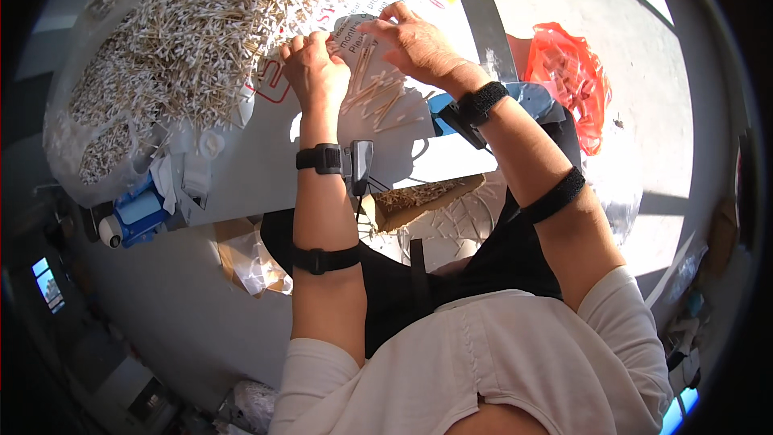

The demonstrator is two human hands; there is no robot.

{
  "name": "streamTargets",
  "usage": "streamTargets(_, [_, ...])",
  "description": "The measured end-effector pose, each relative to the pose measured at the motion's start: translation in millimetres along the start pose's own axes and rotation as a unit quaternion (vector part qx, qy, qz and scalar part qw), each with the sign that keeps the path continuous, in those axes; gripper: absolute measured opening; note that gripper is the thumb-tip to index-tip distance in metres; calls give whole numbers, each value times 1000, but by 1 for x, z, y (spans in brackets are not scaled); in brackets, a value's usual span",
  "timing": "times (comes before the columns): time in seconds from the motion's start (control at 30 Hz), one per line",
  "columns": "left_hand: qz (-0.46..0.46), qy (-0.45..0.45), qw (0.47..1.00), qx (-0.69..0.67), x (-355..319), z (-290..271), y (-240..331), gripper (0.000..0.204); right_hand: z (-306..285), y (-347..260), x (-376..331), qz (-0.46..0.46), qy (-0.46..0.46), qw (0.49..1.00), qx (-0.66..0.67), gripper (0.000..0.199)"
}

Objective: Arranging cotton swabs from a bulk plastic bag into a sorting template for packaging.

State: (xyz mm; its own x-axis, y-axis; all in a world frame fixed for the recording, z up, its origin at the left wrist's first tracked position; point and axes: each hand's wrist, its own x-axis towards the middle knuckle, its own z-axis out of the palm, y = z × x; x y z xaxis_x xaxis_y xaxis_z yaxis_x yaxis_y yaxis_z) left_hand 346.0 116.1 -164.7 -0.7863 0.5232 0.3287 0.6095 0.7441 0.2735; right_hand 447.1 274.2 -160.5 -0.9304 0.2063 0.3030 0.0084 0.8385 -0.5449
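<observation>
Over the printed table sheet, my left hand [316, 74] rests beside the big heap of cotton swabs [193, 40]. Its fingers curl downward, and what they close on, if anything, is hidden beneath them. Opposite it, my right hand [419, 44] hovers with fingers bent and apart, fingertips pointing left toward the other hand. I see nothing held in it. Between and below the two hands lies a small loose group of cotton swabs [382, 102], wooden sticks with white tips, pointing in mixed directions.
A clear plastic bag [60, 141] surrounds the heap. Near the left table edge sits a blue and white item [137, 213]. A red plastic bag [568, 72] stands right of the table. Below the near edge, an open cardboard box [423, 203] contains swabs, with more scattered around it.
</observation>
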Motion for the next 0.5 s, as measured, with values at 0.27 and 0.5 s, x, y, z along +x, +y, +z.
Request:
streamTargets(0.27, [78,-48,993,-80,-17,-9,0,23,-1,3,-12,-17,-47,997,63,7])
streamTargets(0.5, [-219,4,974,-48,-5,-7,8,28,-3,1,-23,-26,-39,998,52,7])
